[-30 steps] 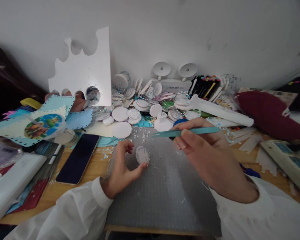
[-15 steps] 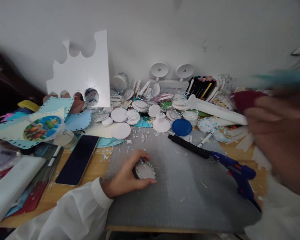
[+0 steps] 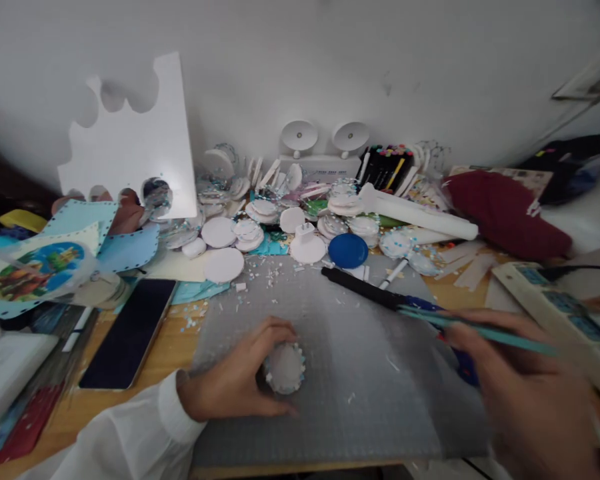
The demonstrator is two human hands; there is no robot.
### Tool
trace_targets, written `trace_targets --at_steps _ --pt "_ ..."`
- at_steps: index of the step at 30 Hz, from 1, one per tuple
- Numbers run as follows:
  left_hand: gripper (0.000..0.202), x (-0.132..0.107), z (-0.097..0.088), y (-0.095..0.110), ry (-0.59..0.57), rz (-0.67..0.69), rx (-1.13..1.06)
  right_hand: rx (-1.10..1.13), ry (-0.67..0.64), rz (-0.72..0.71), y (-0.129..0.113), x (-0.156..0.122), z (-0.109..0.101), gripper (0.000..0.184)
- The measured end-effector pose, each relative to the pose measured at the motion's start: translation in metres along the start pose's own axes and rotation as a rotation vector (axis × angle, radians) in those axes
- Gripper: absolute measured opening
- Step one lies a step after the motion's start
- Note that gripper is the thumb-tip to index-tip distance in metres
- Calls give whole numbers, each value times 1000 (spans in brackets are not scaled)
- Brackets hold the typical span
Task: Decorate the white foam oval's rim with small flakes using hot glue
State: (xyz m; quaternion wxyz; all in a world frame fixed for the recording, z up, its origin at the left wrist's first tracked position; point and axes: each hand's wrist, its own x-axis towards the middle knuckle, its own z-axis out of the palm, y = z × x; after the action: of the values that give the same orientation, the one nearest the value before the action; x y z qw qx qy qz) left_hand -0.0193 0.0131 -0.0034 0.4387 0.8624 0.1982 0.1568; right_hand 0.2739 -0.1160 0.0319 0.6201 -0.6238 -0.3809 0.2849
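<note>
My left hand (image 3: 240,377) curls round a small white disc (image 3: 286,368) with a beaded edge of pale blue and white bits, on the grey cutting mat (image 3: 350,427). Fingers lie along its far side, the thumb on its near side; exact contact is blurred. At the right, my right hand (image 3: 535,393) is closed on a long, thin teal strip (image 3: 430,317) that points left; blur hides its exact kind. Behind this hand lies a blue glue gun (image 3: 463,367), partly covered, near a black rod (image 3: 360,288).
A phone (image 3: 130,333) lies left of the mat. Along the back are heaped white discs, a blue disc (image 3: 348,250), a white cut-out board (image 3: 135,147) and marker pens (image 3: 387,170). A maroon cap (image 3: 505,210) and a power strip (image 3: 555,313) are at right.
My right hand has come down and left from the upper right, carrying the teal strip over the glue gun. My left hand has loosened a little round the disc. The view has shifted right.
</note>
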Motion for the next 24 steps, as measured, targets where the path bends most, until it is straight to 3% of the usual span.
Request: trace_targets --at_steps 2,5,11,16,20,24 --pt "81 -1 -1 0 -18 21 11 -220 106 -82 9 3 8 13" --pt "87 -3 -3 -2 12 71 0 -278 43 -178 17 15 28 12" --pt "44 -8 -3 -6 303 173 11 -349 -71 -437 20 59 74 4" --pt "30 -8 -4 -10 460 196 -10 -401 -222 -430 33 96 118 4" --pt "26 -9 -4 -10 450 175 -33 -426 -272 -391 46 110 139 4" --pt "25 -9 -3 -7 437 184 -28 -441 -278 -372 54 113 145 6"
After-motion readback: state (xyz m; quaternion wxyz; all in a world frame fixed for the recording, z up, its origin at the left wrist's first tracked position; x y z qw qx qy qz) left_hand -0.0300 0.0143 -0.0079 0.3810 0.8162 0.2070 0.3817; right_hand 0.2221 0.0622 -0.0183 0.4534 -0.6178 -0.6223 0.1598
